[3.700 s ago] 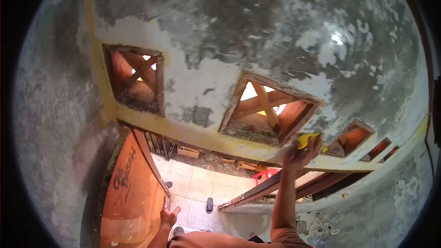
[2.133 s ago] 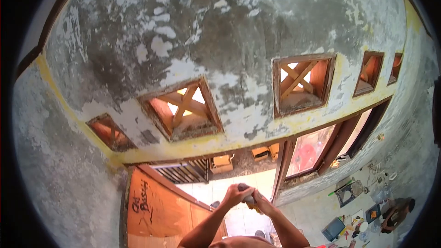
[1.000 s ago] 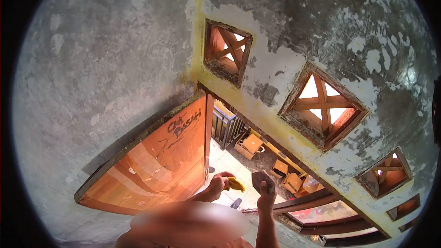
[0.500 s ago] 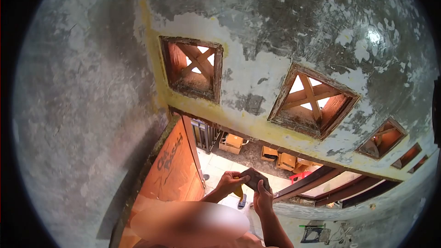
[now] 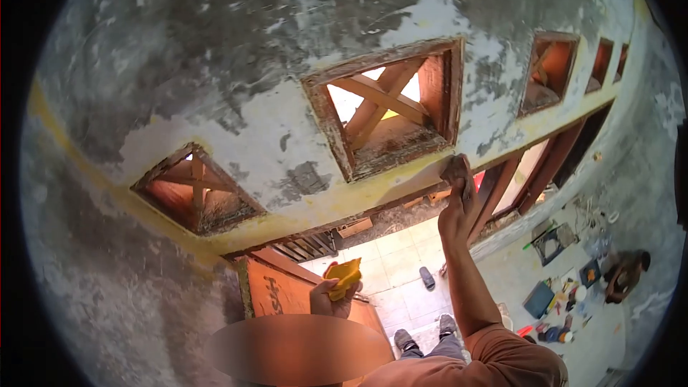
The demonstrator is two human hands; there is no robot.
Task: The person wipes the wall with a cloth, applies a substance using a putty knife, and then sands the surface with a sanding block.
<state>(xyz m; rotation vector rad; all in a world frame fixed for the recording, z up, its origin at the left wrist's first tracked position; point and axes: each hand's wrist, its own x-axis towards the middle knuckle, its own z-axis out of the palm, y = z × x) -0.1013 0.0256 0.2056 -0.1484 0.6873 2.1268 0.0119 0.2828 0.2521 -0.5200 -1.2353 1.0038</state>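
Held up before the orange door, my left hand (image 5: 330,301) is closed around a folded yellow sheet (image 5: 344,277); its exact material cannot be made out. My right arm reaches up and out, and my right hand (image 5: 457,208) grips a dark rectangular block (image 5: 454,168). The block meets the yellow-painted strip (image 5: 394,188) of the wall, just below the lower right corner of a wooden vent frame (image 5: 456,100) with crossed slats. My right fingers lie along the block and partly hide it.
Patchy grey wall (image 5: 236,43) fills the upper view. An orange door (image 5: 276,294) stands at the lower left. Below, a sandal (image 5: 427,278) lies on the tiles near my feet. At the lower right, a person (image 5: 627,276) is beside scattered tools and a dark case (image 5: 539,299).
My hands have moved apart from near the block. My right hand has carried it up to the wall, while my left keeps the yellow sheet. The view has swung to the right.
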